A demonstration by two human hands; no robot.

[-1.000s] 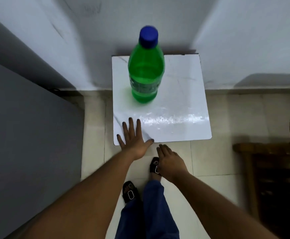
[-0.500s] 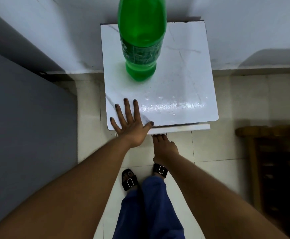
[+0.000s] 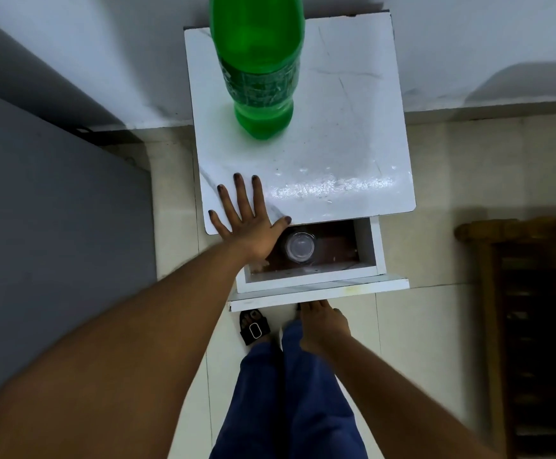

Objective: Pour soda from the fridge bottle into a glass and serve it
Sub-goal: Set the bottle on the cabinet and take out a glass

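Observation:
A green soda bottle (image 3: 258,77) stands upright on the back left of a small white cabinet's top (image 3: 336,144); its cap is out of frame. My left hand (image 3: 246,226) lies flat, fingers spread, on the top's front left corner. Below the top, a drawer (image 3: 379,253) is pulled out. A clear glass (image 3: 299,247) stands upright on the drawer's brown floor, just right of my left wrist. My right hand (image 3: 323,326) is at the underside of the drawer front (image 3: 319,293), fingertips hidden beneath it.
A large grey surface (image 3: 54,226) fills the left side. Dark wooden furniture (image 3: 534,293) stands at the right. The cabinet backs against a pale wall. My blue-trousered legs and a black sandal (image 3: 253,327) are on the tiled floor right before the drawer.
The drawer has slid out toward me with my right hand at its front, uncovering the glass inside. My left hand has stayed flat on the top. The view has tilted downward.

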